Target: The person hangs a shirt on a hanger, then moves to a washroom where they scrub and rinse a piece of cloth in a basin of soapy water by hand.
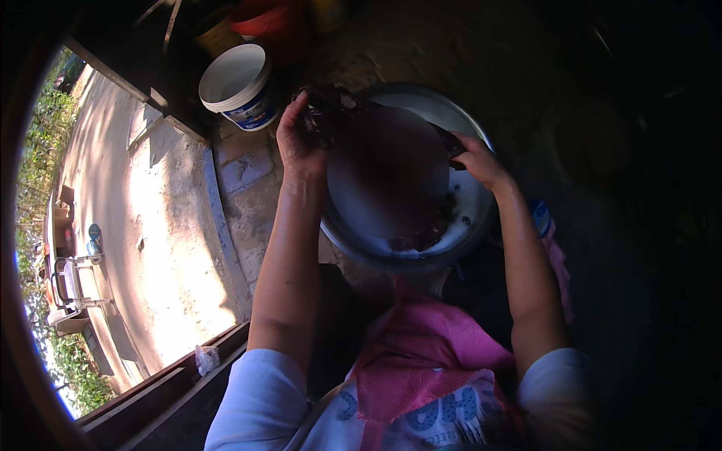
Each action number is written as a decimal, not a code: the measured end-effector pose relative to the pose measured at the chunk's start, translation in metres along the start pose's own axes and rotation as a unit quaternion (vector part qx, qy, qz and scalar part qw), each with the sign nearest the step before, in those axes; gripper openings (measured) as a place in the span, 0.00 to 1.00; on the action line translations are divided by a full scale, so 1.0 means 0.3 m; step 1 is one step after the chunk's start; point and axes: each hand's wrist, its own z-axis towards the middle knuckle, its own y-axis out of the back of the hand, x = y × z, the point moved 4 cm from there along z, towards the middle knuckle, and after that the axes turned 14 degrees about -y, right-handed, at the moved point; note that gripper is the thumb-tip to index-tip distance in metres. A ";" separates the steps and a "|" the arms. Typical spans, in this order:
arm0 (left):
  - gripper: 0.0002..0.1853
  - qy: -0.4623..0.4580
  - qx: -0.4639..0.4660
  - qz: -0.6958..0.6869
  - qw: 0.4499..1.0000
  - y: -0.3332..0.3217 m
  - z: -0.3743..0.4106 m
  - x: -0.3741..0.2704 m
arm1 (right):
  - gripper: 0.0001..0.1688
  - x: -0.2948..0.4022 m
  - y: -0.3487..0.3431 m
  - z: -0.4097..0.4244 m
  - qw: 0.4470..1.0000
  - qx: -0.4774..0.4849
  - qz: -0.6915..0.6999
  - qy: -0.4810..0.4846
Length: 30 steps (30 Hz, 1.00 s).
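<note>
A dark wet cloth (333, 107) is stretched between my hands over a wide metal basin (409, 262). My left hand (302, 141) grips its bunched end at the basin's upper left. On the right side, my right hand (476, 160) holds a dark corner of it above the rim. Whitish, sudsy-looking water (471, 197) and more dark material (417, 239) lie in the basin. A round blur hides the middle of the cloth and part of the basin.
Beyond my left hand stands a white plastic bucket (237, 79) with a blue label. Red (265, 25) and yellow (217, 34) containers stand behind it. A doorway sill (217, 214) borders a sunlit yard at left. A crumpled plastic bag (207, 359) lies on a wooden ledge.
</note>
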 end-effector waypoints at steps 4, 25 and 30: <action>0.15 0.092 0.023 -0.039 0.995 -0.063 -0.049 0.072 | 0.16 0.142 0.039 -0.070 0.925 -0.012 0.373 0.072; 0.15 0.215 -0.115 0.144 0.959 -0.055 -0.286 0.382 | 0.12 0.166 -0.262 -0.090 0.904 -0.331 -0.168 0.210; 0.21 0.140 -0.032 0.356 0.924 -0.010 -0.119 0.265 | 0.14 0.022 0.059 0.073 0.942 -0.318 0.109 0.013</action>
